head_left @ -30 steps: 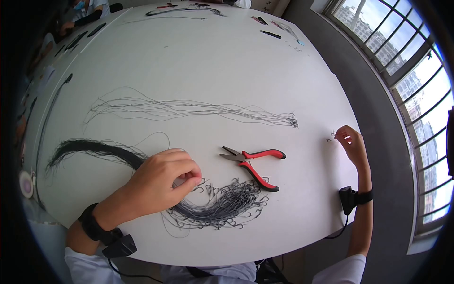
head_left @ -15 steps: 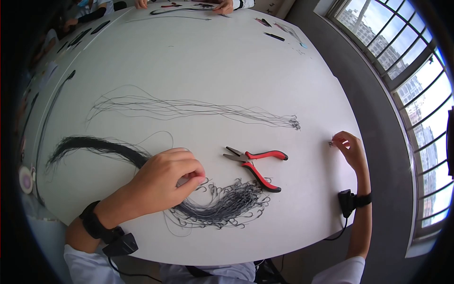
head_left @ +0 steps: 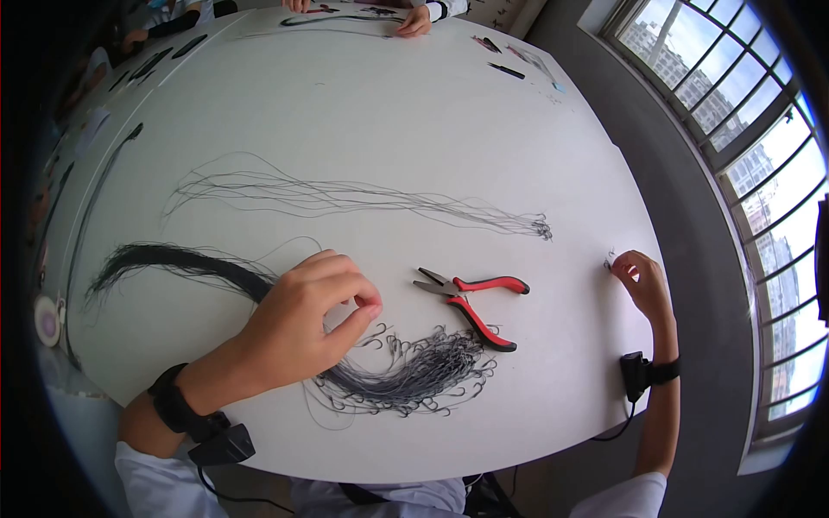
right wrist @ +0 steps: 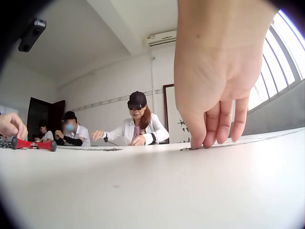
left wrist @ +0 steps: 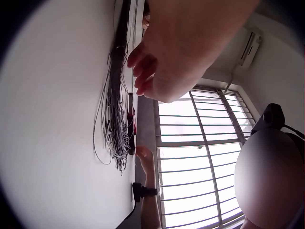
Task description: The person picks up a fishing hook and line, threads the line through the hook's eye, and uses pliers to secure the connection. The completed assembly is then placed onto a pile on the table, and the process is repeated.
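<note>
In the head view, my left hand (head_left: 304,312) is over the bundle of dark lines, beside its many small hooks (head_left: 432,367); thumb and forefinger tips meet, and whether anything thin lies between them is unclear. The left wrist view shows that hand (left wrist: 178,52) with bent fingers above the table. My right hand (head_left: 643,289) pinches at a few small hooks (head_left: 610,262) near the right table edge. In the right wrist view its fingertips are down at the hooks (right wrist: 187,149). Red-handled pliers (head_left: 467,304) lie spread between the hands.
A looser set of lines (head_left: 345,195) lies farther back, its hooked end (head_left: 541,227) to the right. At the far edge, another person's hand (head_left: 414,23) is by a dark bundle. A black tool (head_left: 506,71) lies at back right; a white roll (head_left: 47,321) is at far left.
My left hand has risen slightly from the hooks, its fingers less tightly bent. My right hand has lowered toward the small hooks and closed on them. Another person's hands have appeared at the far edge.
</note>
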